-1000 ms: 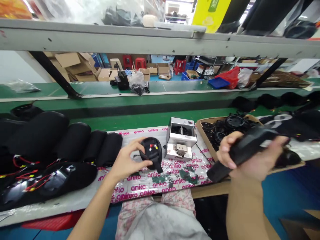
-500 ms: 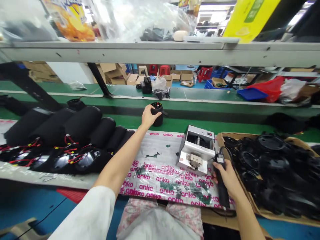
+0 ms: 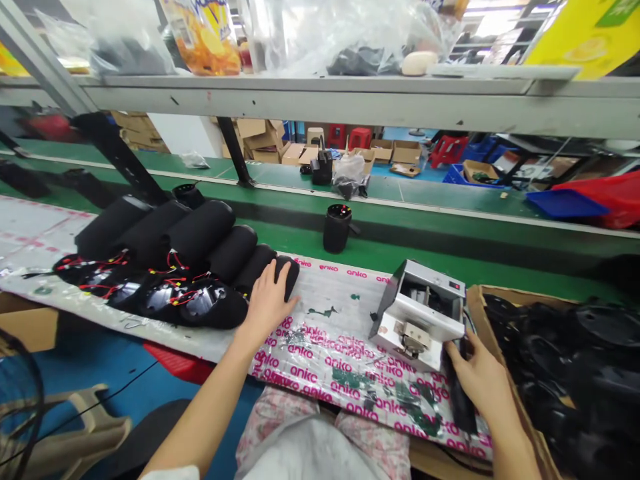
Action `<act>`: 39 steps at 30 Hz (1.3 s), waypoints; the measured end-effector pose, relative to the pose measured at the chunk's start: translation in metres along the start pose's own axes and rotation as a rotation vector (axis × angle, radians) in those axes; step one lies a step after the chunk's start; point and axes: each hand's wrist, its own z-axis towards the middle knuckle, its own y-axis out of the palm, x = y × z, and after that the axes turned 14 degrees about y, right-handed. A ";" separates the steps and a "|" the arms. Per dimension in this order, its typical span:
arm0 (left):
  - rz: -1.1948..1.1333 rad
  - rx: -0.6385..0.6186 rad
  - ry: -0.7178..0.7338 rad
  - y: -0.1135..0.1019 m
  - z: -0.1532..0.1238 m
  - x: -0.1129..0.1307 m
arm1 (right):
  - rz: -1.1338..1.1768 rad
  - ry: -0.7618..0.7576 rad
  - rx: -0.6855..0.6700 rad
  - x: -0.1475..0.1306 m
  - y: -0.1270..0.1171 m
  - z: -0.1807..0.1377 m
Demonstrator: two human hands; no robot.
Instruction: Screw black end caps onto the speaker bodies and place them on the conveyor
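My left hand (image 3: pixel 267 300) lies with fingers spread over the black fabric-covered speaker cylinder (image 3: pixel 291 270) at the right end of a row. The thumb stands apart from it. My right hand (image 3: pixel 477 370) is closed around a black stick-like electric screwdriver (image 3: pixel 464 407), partly hidden by the hand. It lies beside a silver screw feeder machine (image 3: pixel 420 313). A single black cylinder (image 3: pixel 337 230) stands upright on the green surface, with red and yellow wire ends at its open top.
More black cylinders (image 3: pixel 200 230) lie to the left, above dark pieces with red wires (image 3: pixel 203 303). A cardboard box (image 3: pixel 480 300) of black plastic parts (image 3: pixel 575 373) stands at the right. A shelf (image 3: pixel 310 100) with bags crosses overhead. Printed plastic wrap (image 3: pixel 325 383) covers the work board.
My left hand has let go of the upright cylinder and moved left and nearer to the row. The view has turned left. My right hand stays at the screwdriver.
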 end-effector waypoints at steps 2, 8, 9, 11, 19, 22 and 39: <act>0.001 -0.051 0.100 -0.002 -0.014 0.007 | -0.012 0.010 -0.021 -0.004 0.000 -0.002; 0.062 -0.116 0.075 0.000 -0.046 0.014 | 0.097 -0.033 0.045 -0.003 -0.020 -0.017; 0.055 -0.146 0.034 0.004 -0.052 0.011 | 0.117 -0.040 0.080 0.001 -0.028 -0.018; 0.024 -0.148 -0.009 0.011 -0.061 0.003 | 0.133 -0.042 0.162 0.010 -0.047 -0.016; -0.044 0.236 0.151 -0.026 -0.034 0.017 | -0.098 0.025 0.263 0.053 -0.100 0.025; -0.140 0.308 0.300 -0.035 -0.020 0.038 | -0.148 0.063 0.212 0.058 -0.093 0.035; -0.841 -0.074 0.367 0.020 -0.041 0.068 | 0.683 -0.060 -0.418 -0.041 -0.109 -0.068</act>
